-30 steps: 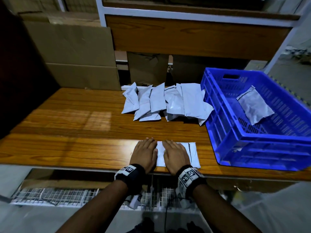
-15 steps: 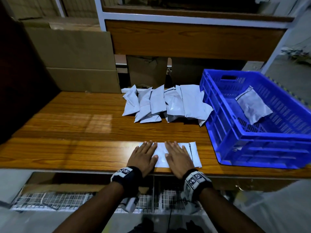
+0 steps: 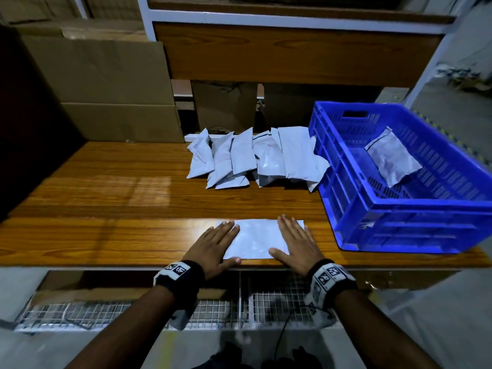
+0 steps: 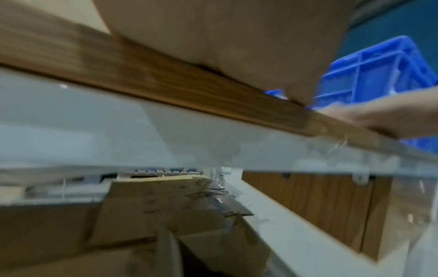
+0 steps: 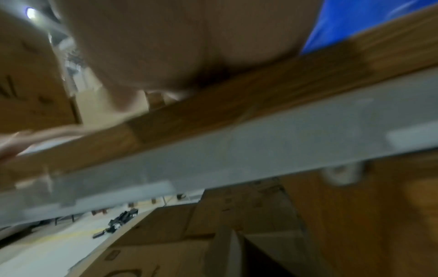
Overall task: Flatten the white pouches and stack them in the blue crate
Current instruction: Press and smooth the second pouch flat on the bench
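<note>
Pouch: lies flat at lower centre of the head view, near the table front edge.
Left hand: palm down on the pouch's left end, fingers straight and slightly spread.
Right hand: palm down on its right end, fingers straight, close together.
Pile: unflattened pouches mid-frame, touching the crate.
Crate: at right, one pouch inside.

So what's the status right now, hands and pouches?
Left hand and right hand flat, pressing the ends of one white pouch. One pouch in the blue crate. Pile of pouches waiting. Nothing blocking.
</note>
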The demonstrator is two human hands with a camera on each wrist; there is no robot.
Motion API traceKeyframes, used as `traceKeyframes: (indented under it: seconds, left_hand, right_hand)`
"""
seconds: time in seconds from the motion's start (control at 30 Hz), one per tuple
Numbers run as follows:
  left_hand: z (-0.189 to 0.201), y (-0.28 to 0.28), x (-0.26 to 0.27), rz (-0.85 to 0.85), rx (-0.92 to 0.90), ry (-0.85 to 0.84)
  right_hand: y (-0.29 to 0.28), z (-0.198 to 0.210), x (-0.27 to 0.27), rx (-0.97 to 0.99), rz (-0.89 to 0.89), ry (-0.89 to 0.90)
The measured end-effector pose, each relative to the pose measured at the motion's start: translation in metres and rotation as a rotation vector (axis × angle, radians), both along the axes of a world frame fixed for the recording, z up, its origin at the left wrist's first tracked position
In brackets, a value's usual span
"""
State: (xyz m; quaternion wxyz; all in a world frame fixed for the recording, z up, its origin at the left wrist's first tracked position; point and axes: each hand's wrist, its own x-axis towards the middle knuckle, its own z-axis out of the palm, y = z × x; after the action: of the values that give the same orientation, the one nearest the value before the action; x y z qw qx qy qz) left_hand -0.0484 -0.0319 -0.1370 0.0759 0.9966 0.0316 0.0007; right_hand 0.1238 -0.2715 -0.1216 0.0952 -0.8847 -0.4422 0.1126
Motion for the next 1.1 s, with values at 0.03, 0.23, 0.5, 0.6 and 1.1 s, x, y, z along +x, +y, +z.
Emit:
traceKeyframes:
  seconds: [0.03,0.23,0.5,0.6,1.1]
  left_hand:
    - [-0.001,0.005,-0.007,-0.043,0.011,0.004]
    - [0.004,0.028,-0.035,-0.101,-0.245,-0.172]
    - [0.038,0.006,-0.016,0.594,-0.847,-0.62]
    - [0.034,0.005,-0.005,0.762,-0.688,-0.406]
    - [0.02,-0.041,0.026,0.365,-0.028,-0.121]
  right_hand:
    - [-0.007,0.0,0.004,-0.018,0.047,0.024]
    - [-0.039,0.012,0.011,0.169,0.184,0.108]
    - [-0.021,0.047,0.019,0.641,-0.168,0.556]
    - [-0.01,0.04,0.023,0.497,-0.32,0.5]
    - [0.09,0.008,-0.057,0.247,0.061,-0.045]
